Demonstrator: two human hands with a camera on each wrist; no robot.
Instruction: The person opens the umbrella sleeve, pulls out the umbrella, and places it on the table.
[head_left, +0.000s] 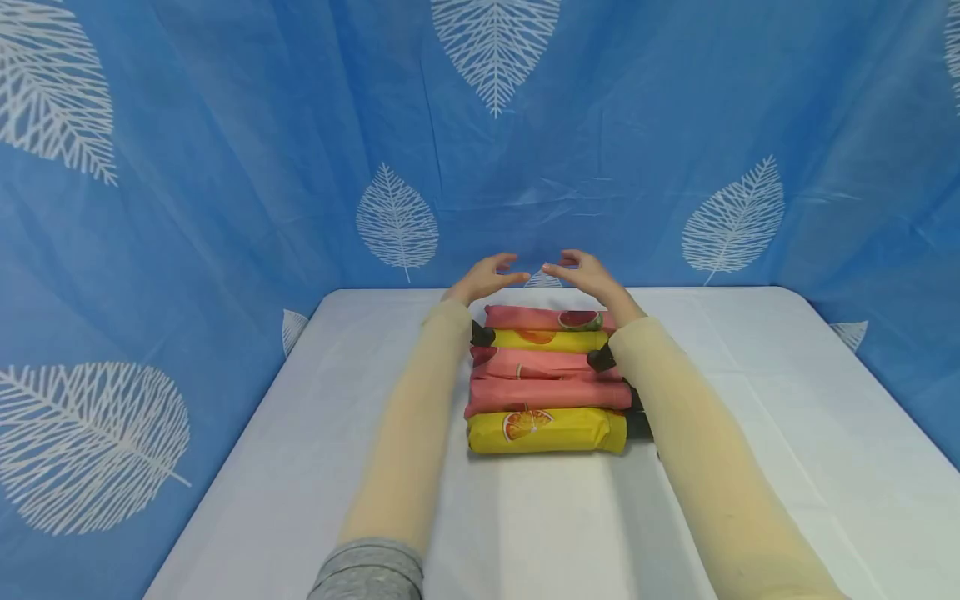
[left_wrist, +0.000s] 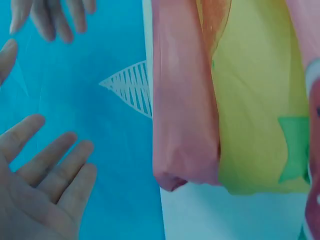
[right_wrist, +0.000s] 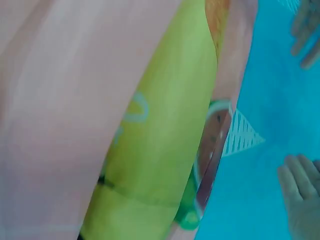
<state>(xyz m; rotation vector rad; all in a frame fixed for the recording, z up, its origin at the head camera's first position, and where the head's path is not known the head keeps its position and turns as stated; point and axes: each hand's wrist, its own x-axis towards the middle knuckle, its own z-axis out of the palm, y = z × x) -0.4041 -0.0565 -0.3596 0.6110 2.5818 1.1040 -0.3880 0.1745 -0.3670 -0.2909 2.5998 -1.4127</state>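
While blue sheeting (head_left: 600, 167) printed with white leaves backs and flanks the white surface (head_left: 360, 375), here lie five fabric rolls (head_left: 550, 393) side by side towards its far edge: pink, yellow, pink, pink, yellow from back to front, watermelon on pink, orange slices on yellow, black ends poking out! Just beyond, left hand (head_left: 491, 279) and right hand (head_left: 588, 277) hover, fingers loosely extended, gripping nothing.

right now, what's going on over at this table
A person's left hand and right hand hover just beyond the far side of a row of five pink and yellow, fruit-print fabric rolls, holding none of them. The rolls lie side by side on a white table: three pink, two yellow, with a yellow one nearest the person.
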